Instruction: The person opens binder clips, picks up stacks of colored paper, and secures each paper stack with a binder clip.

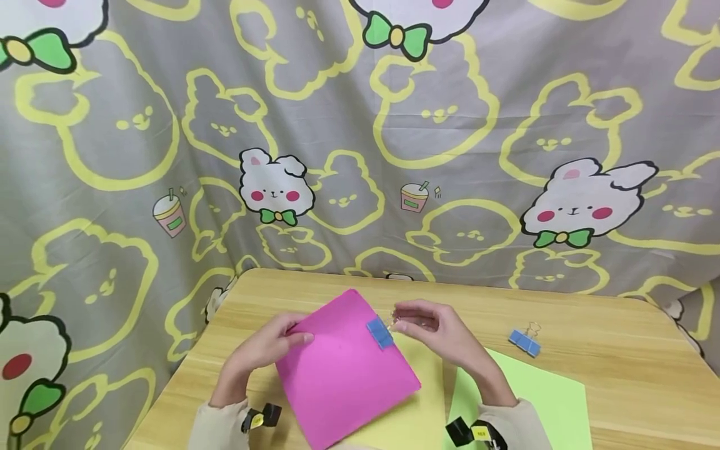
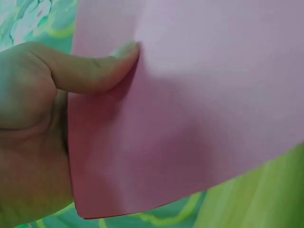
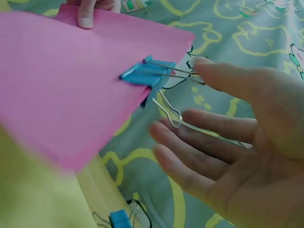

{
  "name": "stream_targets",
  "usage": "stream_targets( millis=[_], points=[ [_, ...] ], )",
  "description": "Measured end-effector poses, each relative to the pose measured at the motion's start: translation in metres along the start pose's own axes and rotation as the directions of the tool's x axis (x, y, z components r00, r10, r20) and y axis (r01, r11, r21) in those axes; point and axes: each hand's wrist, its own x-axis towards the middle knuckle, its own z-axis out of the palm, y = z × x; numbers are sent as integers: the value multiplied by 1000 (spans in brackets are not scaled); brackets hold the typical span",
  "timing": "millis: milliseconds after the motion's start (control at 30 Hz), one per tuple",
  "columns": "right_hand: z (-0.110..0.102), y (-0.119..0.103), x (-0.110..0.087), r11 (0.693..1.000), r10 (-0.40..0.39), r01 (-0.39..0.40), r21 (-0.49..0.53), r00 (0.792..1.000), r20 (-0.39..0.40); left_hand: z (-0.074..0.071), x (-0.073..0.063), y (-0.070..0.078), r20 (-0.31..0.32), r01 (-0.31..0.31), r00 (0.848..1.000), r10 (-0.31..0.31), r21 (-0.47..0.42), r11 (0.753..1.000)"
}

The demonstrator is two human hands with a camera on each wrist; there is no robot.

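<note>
A bright pink sheet of paper [image 1: 343,375] is lifted at a tilt over the table. My left hand [image 1: 275,340] grips its left edge, thumb [image 2: 104,71] on the front face; the other fingers are mostly behind the paper. A second edge shows along the sheet's bottom in the left wrist view. On the opposite edge sits a blue binder clip [image 3: 147,73], its wire handles spread apart. My right hand [image 1: 433,325] holds the clip by these handles, thumb at one handle and a fingertip at the other. The remaining right fingers are loosely bent.
A yellow sheet [image 1: 419,406] lies under the pink one, and a light green sheet [image 1: 545,400] lies to the right. Another blue binder clip [image 1: 525,342] rests on the wooden table [image 1: 607,350]. A patterned grey curtain [image 1: 349,125] hangs behind the table.
</note>
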Motion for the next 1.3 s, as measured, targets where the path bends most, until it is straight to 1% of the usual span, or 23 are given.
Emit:
stream_targets(
  millis=[67,133,200,267,333,433,500,567,633,700,733,767,867,967,1033,1100,1200,1267,1300],
  points=[
    [-1,5,1,999,-25,21,-48,996,-90,-7,-3,-8,-45,38,998,-39,-6,999],
    [-2,13,2,988,-52,25,-152,983,-177,-15,-8,-17,-96,87,991,-89,-29,996],
    [-1,24,4,962,-76,8,-274,968,-238,-23,-14,-26,-141,137,979,-146,-66,988],
    [1,36,6,920,-92,-22,-392,959,-268,-31,-21,-35,-182,183,963,-200,-107,977],
    [4,46,8,877,-105,-40,-479,956,-273,-37,-27,-43,-219,229,942,-256,-140,963],
    [10,56,10,838,-104,-61,-543,958,-267,-44,-35,-55,-272,303,900,-340,-170,938],
    [13,60,12,825,-105,-66,-562,958,-266,-47,-40,-61,-308,352,868,-389,-170,920],
    [17,61,14,819,-106,-68,-569,958,-266,-49,-45,-67,-332,397,836,-437,-186,899],
    [20,63,17,813,-104,-71,-578,959,-265,-50,-48,-72,-349,422,811,-470,-207,883],
    [23,63,19,796,-105,-76,-600,960,-261,-51,-51,-77,-363,439,793,-490,-217,872],
    [24,63,20,784,-105,-82,-615,960,-261,-52,-52,-79,-365,445,788,-495,-218,869],
    [25,64,20,772,-98,-95,-629,959,-265,-52,-53,-82,-373,451,785,-495,-204,869],
    [26,63,19,735,-90,-133,-664,953,-291,-53,-54,-90,-386,474,781,-490,-145,869],
    [23,61,19,727,-84,-165,-666,942,-325,-53,-52,-95,-388,494,773,-502,-128,860],
    [20,60,19,734,-88,-175,-657,934,-346,-52,-52,-97,-390,498,767,-510,-139,856],
    [16,60,19,750,-82,-186,-635,926,-368,-51,-51,-97,-391,500,764,-514,-146,854],
    [6,62,18,791,-55,-207,-575,913,-404,-50,-50,-96,-395,509,754,-524,-153,847],
    [-1,65,17,818,-38,-221,-532,901,-433,-49,-49,-95,-391,518,750,-534,-155,841],
    [-5,67,16,829,-31,-228,-511,892,-450,-49,-49,-94,-392,529,743,-543,-155,835]
  ],
)
